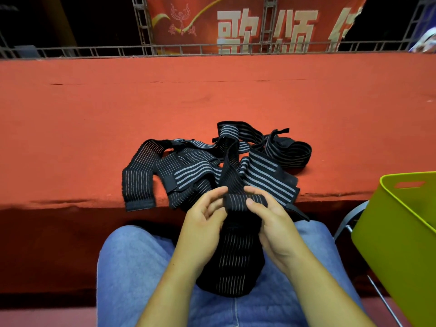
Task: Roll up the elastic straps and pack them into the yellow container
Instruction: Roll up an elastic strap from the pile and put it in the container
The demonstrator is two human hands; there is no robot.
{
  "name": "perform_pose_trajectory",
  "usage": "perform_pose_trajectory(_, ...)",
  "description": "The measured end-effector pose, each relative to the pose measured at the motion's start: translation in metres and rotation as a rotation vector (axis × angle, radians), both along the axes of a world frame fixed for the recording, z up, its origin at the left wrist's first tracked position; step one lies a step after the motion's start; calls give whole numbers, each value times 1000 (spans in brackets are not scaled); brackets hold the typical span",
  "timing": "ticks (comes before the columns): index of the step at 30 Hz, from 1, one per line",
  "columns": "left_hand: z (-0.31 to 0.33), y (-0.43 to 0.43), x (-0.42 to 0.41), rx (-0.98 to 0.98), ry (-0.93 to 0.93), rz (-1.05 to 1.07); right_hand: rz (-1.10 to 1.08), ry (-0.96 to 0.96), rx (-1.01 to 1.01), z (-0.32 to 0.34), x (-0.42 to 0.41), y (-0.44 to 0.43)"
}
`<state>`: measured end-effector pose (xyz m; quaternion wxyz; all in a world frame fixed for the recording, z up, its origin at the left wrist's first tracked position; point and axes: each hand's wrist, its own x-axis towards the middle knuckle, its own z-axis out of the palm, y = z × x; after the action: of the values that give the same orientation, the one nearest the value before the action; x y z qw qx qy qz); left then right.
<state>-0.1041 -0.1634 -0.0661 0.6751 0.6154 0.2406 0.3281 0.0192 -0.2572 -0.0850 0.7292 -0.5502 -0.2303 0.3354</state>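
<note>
Blue denim legs (132,267) fill the near edge, and across the lap hangs a black elastic strap with thin pale stripes (236,253). Its upper end is folded over into the first turn of a roll, held between both hands. The left hand (205,215) curls its fingers against the left side of the fold. The right hand (271,220) pinches the right side, thumb on top. Just beyond, a tangled heap of black grey-striped straps (188,171) lies on the near edge of the red carpeted ledge (212,90). The yellow-green plastic container (389,244) stands at the near right, apart from the hands; no strap shows in its visible part. Rolling looks barely begun. Next, the fold likely needs turning tightly along the hanging length, kept even.
</note>
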Motion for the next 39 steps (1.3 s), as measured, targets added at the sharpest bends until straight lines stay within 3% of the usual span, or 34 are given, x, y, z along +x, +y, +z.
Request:
perform_pose_trajectory(3,-1,1,1,-51,-8,3,15,-52,10,-1,2,0)
perform_pose_trajectory(11,-2,0,-3,76,5,-3,73,-97,16,0,0,-3)
perform_pose_trajectory(18,-1,0,-6,260,30,46,57,-189,-98,1,-8,2)
perform_pose_trajectory(23,0,-1,-7,335,55,59,74,-153,-124,-1,-9,2)
perform_pose_trajectory(34,-1,0,-6,355,33,16,3,-122,-24,-4,-7,2)
perform_pose_trajectory(39,-4,-1,-4,208,10,1,27,-121,28,-5,-4,1)
